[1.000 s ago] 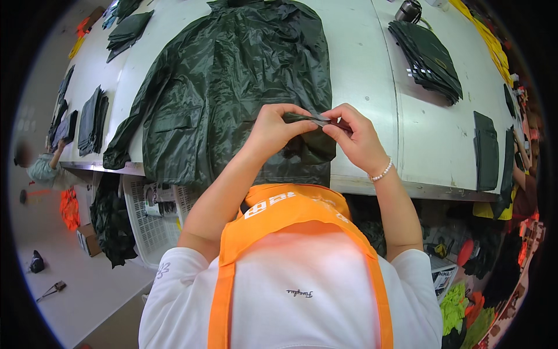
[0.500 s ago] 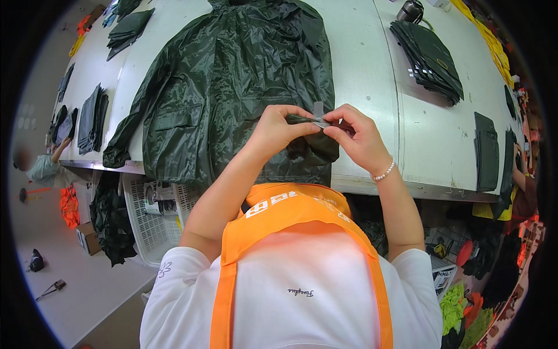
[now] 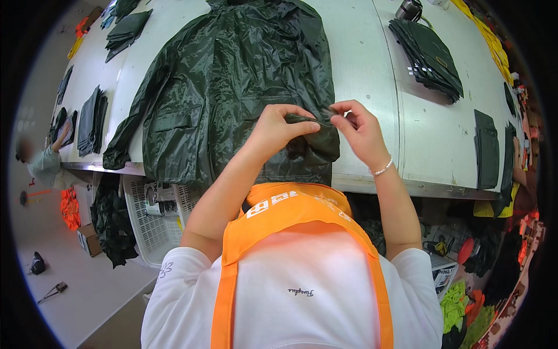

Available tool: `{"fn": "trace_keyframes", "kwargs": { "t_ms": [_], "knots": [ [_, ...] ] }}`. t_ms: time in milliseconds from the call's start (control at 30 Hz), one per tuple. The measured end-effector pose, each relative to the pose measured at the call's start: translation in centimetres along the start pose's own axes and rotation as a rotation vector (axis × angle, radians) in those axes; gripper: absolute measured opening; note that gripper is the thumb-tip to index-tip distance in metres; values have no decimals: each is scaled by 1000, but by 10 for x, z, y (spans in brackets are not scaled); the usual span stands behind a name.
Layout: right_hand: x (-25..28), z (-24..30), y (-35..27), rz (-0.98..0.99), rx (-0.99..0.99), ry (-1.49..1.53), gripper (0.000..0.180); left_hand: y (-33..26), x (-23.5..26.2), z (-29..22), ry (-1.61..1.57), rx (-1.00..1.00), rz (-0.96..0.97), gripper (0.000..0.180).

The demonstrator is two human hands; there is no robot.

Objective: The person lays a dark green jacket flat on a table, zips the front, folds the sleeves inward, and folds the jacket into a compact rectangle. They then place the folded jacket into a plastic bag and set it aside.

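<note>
A shiny dark green rain jacket (image 3: 224,75) lies spread on the table in front of me. My left hand (image 3: 283,125) is closed on a folded edge of its right-hand sleeve, thumb on top and fingers beneath. Just to the right, my right hand (image 3: 357,125) is pinched, its fingertips a little apart from the left hand's. A thin greyish sliver (image 3: 329,112) shows blurred at the right fingertips; its kind cannot be made out.
Folded dark green garments (image 3: 430,58) are stacked at the table's (image 3: 366,75) right, near a dark flask (image 3: 409,10). More folded piles (image 3: 92,122) lie left. Below the left edge stands a white plastic basket (image 3: 152,224). Another person's hand (image 3: 60,138) works at far left.
My right hand has drawn slightly right, away from the left hand. The grey strip that stood up between my fingertips no longer shows there. My left hand keeps its place on the sleeve.
</note>
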State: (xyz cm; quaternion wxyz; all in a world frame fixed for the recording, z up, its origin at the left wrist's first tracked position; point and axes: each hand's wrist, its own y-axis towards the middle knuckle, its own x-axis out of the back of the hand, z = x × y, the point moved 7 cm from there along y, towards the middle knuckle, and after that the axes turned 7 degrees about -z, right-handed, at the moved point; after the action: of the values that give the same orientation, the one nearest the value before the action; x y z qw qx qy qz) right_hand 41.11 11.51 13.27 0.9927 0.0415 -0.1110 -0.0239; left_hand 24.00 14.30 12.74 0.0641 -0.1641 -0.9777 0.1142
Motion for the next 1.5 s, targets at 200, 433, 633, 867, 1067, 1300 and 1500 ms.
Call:
{"fn": "trace_keyframes", "kwargs": {
  "t_ms": [200,433,633,867,1067,1300,1500],
  "knots": [
    [-1,-23,-7,254,-156,248,53,8,7,-1,-412,29,26,22],
    [3,18,6,-267,152,-108,24,5,-16,-19,-782,-18,-73,39],
    [37,6,23,-603,247,73,21,-20,-55,-10,101,-198,-78,65],
    [-48,48,-27,57,75,-103,32,42,52,-38,294,-618,-697,18],
    [57,7,-4,-643,287,-61,27,-28,-52,-35,138,-446,134,28],
    [91,-13,-15,-556,-166,90,16,-37,-49,-44,-95,-249,307,27],
    [42,45,-42,18,-221,302,34,-45,-44,-49,-69,-446,373,15]
  ]
}}
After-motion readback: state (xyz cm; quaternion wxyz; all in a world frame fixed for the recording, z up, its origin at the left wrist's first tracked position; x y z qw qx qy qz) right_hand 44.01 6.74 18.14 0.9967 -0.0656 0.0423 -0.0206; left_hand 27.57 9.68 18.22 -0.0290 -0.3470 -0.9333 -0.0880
